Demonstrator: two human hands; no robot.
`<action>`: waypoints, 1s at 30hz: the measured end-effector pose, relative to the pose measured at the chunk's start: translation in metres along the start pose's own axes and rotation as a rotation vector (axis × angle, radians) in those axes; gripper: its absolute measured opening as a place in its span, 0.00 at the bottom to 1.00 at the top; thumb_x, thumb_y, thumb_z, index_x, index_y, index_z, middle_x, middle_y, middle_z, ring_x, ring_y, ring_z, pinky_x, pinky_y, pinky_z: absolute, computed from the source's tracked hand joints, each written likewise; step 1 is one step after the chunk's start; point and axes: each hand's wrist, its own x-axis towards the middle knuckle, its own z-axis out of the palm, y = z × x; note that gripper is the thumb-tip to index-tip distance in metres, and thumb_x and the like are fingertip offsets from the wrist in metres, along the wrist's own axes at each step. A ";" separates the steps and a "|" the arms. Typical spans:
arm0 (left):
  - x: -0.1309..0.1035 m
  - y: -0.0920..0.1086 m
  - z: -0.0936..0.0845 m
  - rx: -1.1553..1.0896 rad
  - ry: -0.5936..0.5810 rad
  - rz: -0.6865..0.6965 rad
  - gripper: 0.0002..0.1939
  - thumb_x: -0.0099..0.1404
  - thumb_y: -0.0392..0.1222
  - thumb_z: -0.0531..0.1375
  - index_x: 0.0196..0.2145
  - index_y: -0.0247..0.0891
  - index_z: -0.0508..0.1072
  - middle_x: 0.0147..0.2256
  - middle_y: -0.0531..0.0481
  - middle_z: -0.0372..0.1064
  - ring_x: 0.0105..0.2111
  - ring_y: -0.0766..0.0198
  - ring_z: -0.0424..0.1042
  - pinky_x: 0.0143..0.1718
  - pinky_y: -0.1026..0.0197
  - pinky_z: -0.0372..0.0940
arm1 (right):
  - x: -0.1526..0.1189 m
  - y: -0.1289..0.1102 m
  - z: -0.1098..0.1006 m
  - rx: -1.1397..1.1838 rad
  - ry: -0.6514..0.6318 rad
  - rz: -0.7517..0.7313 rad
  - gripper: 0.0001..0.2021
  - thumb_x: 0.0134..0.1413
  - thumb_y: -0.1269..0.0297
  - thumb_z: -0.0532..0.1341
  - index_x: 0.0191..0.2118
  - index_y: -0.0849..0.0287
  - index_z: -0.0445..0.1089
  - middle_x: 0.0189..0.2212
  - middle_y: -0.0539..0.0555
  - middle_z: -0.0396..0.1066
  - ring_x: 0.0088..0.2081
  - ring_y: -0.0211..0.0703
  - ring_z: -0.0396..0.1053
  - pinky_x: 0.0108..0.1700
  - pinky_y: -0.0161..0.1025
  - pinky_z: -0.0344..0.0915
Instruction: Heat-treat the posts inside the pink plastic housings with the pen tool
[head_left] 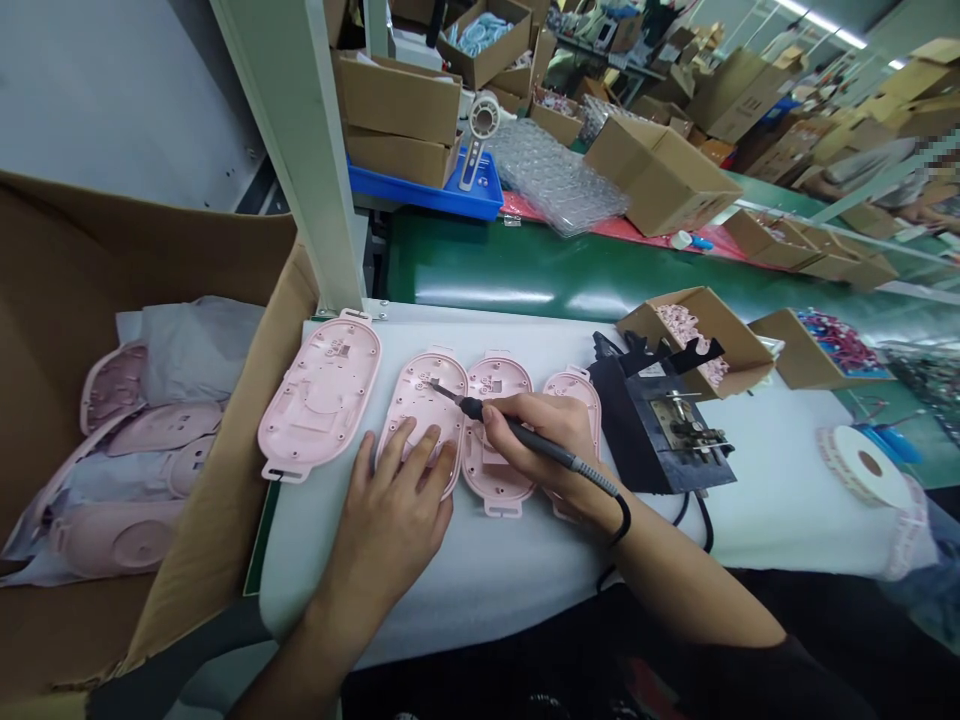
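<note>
The iron (556,452) is held in the right hand (556,422), its grip pinched between the thumb and fingers, above the third casing (495,480) in the row. Its long axis is laid slantwise across the view: the metal tip is pointed to the far left, over the upper part of the second casing (412,400), and the rear end, with its cord (624,520), is turned to the near right, toward the wrist. Whether the casing is touched by the tip cannot be told. The lower part of that casing is covered by the left hand (394,520), laid palm down with its fingers a little spread and pointed away from the body. The casing's long axis is run from near to far, its far end leaned slightly right. A stronger rightward lean is shown by the first casing (319,395), set apart at the left on the white table (450,590). The fourth casing (589,395) is partly hidden behind the right hand, with a black stand (630,430) placed just beside it.
</note>
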 end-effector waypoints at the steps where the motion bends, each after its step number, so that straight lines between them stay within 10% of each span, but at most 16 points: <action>1: 0.000 0.000 0.000 0.001 0.005 0.002 0.20 0.72 0.37 0.54 0.59 0.39 0.72 0.61 0.47 0.68 0.63 0.44 0.62 0.63 0.32 0.57 | 0.001 -0.001 0.000 0.004 0.004 0.028 0.06 0.62 0.69 0.62 0.34 0.59 0.75 0.23 0.47 0.75 0.22 0.31 0.70 0.26 0.30 0.64; 30: 0.001 -0.002 0.002 -0.028 0.022 -0.014 0.19 0.71 0.37 0.55 0.58 0.41 0.72 0.61 0.49 0.68 0.63 0.45 0.63 0.63 0.35 0.57 | 0.003 0.000 0.002 -0.030 0.012 -0.097 0.04 0.61 0.71 0.62 0.35 0.61 0.74 0.22 0.49 0.73 0.21 0.32 0.69 0.27 0.30 0.66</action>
